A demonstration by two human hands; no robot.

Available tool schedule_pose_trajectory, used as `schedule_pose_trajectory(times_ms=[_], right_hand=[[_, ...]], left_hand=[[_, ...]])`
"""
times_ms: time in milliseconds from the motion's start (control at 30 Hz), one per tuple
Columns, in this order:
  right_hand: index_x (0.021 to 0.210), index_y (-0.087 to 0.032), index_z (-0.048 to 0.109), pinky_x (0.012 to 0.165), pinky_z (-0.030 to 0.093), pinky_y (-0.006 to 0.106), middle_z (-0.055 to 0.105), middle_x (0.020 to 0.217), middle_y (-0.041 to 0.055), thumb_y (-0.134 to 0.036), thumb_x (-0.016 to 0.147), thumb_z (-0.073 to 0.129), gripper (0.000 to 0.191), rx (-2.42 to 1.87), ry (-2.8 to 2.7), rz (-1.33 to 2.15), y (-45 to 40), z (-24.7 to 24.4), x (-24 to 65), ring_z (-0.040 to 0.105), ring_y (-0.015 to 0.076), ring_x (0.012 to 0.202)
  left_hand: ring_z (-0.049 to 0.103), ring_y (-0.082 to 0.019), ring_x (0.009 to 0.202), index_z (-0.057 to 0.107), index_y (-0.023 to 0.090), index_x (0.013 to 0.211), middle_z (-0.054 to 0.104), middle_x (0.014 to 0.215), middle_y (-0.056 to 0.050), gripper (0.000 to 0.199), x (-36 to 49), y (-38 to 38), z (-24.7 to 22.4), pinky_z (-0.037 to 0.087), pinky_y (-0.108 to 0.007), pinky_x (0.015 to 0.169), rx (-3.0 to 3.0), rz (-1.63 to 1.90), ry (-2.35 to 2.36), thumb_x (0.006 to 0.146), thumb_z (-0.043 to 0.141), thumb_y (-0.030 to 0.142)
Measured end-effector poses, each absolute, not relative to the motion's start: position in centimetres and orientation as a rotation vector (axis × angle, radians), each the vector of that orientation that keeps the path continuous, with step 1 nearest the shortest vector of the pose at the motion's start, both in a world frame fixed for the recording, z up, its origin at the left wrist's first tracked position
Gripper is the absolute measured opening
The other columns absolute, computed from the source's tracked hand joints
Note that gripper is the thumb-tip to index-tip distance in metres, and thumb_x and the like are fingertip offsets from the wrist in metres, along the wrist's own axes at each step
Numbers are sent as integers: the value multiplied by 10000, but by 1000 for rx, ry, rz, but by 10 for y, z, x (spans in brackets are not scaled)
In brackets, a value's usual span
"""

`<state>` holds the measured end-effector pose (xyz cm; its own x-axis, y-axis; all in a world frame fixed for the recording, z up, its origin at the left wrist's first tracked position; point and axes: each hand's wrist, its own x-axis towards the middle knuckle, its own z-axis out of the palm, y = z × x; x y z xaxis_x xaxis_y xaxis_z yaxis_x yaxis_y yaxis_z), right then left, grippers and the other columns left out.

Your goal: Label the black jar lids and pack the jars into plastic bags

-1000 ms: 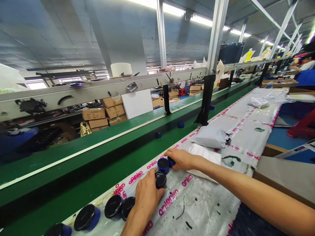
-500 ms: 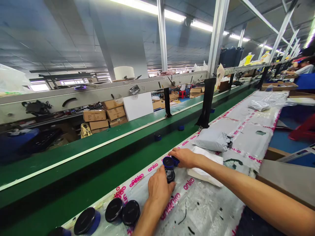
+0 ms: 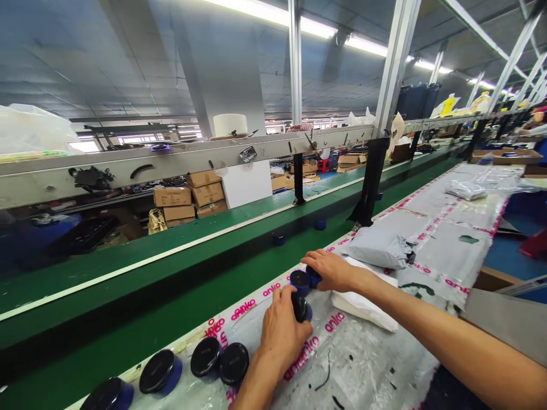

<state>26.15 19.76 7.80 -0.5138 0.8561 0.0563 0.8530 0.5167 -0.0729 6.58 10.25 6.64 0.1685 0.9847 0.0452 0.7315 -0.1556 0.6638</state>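
My left hand (image 3: 282, 327) is closed around a round blue piece with a glossy black top (image 3: 300, 308), its thumb and fingers on the sides. That piece is tilted, its top facing leftward. My right hand (image 3: 332, 270) grips a similar blue piece (image 3: 314, 275), partly covered by the fingers. Between the hands stands an upright black-topped blue piece (image 3: 299, 279), close against both others. Nearer me, beside my left forearm, sit more such pieces: a pair with one black top (image 3: 234, 363) closest to the arm, and others (image 3: 157, 371) farther left.
The bench (image 3: 363, 364) is covered in plastic film printed with pink "anko". A green conveyor belt (image 3: 205, 285) runs alongside, carrying two blue pieces (image 3: 320, 225). A grey plastic bag (image 3: 376, 247) and white sheet (image 3: 363, 310) lie by my right arm. A black-wrapped post (image 3: 371, 185) rises at the bench edge.
The black-topped piece in my left hand has gone from nearly flat to tilted, showing its blue side. The whole view has shifted slightly, moving the scene rightward.
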Motion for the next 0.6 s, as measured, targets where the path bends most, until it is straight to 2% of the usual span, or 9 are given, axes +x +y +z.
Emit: schedule_pose_trajectory(times_ms=[100, 200, 300, 367, 433, 467, 533, 567, 600], right_hand=[[1368, -165, 529, 1065, 419, 464, 545, 1405, 169, -91, 689, 682, 700, -1418, -2640, 77, 179, 96, 263, 507, 337, 1291], [1429, -197, 455, 1097, 407, 387, 539, 1437, 115, -72, 738, 585, 714, -1234, -2584, 356, 153, 110, 260, 519, 252, 1301], [1418, -222, 455, 1063, 433, 347, 577, 1396, 83, -120, 763, 619, 682, -1103, -2495, 597, 132, 115, 254, 561, 234, 1248], [1343, -235, 515, 1013, 456, 335, 618, 1320, 67, -180, 802, 654, 562, -1094, -2445, 589, 125, 114, 250, 593, 234, 1179], [1265, -239, 560, 945, 477, 319, 648, 1224, 54, -221, 827, 674, 454, -1109, -2426, 539, 124, 113, 249, 619, 226, 1091], [1251, -238, 570, 922, 480, 319, 651, 1195, 54, -231, 826, 687, 440, -1126, -2442, 505, 124, 112, 249, 622, 228, 1063], [1242, -242, 593, 893, 482, 341, 645, 1157, 67, -240, 808, 714, 450, -1199, -2516, 382, 126, 111, 250, 620, 249, 1031], [1240, -248, 609, 886, 479, 360, 640, 1142, 77, -234, 798, 721, 456, -1245, -2575, 298, 127, 109, 250, 616, 265, 1024], [1231, -254, 630, 877, 477, 379, 636, 1124, 87, -211, 788, 720, 455, -1292, -2638, 201, 129, 106, 250, 611, 283, 1020]], left_hand=[[623, -281, 1078, 544, 189, 1171, 655, 1171, -107, 494, 66, 103, 67, 446, -370, 933, 1778, 803, 1534, 701, 694, 210], [659, -245, 1027, 500, 157, 1180, 684, 1164, -132, 449, 63, 109, 64, 495, -340, 861, 1561, 882, 1401, 814, 625, 384], [686, -236, 1031, 512, 119, 1199, 692, 1188, -162, 500, 57, 114, 62, 537, -325, 819, 1434, 867, 1221, 909, 468, 524], [687, -248, 1065, 539, 124, 1228, 697, 1202, -153, 563, 55, 115, 64, 552, -338, 839, 1414, 836, 1139, 914, 445, 582], [654, -279, 1150, 498, 114, 1329, 644, 1305, -179, 624, 54, 110, 67, 545, -393, 908, 1416, 840, 1165, 920, 442, 582], [608, -305, 1224, 431, 95, 1403, 574, 1393, -209, 673, 54, 106, 68, 516, -441, 974, 1422, 862, 1222, 924, 445, 568], [428, -333, 1405, 289, 78, 1500, 356, 1568, -229, 742, 56, 91, 70, 360, -515, 1144, 1452, 948, 1372, 928, 468, 514], [328, -321, 1468, 274, 103, 1515, 265, 1620, -196, 727, 56, 81, 69, 270, -512, 1203, 1515, 986, 1435, 929, 482, 477], [270, -293, 1499, 339, 151, 1495, 237, 1641, -140, 656, 56, 71, 67, 216, -480, 1235, 1611, 1011, 1469, 926, 499, 436]])
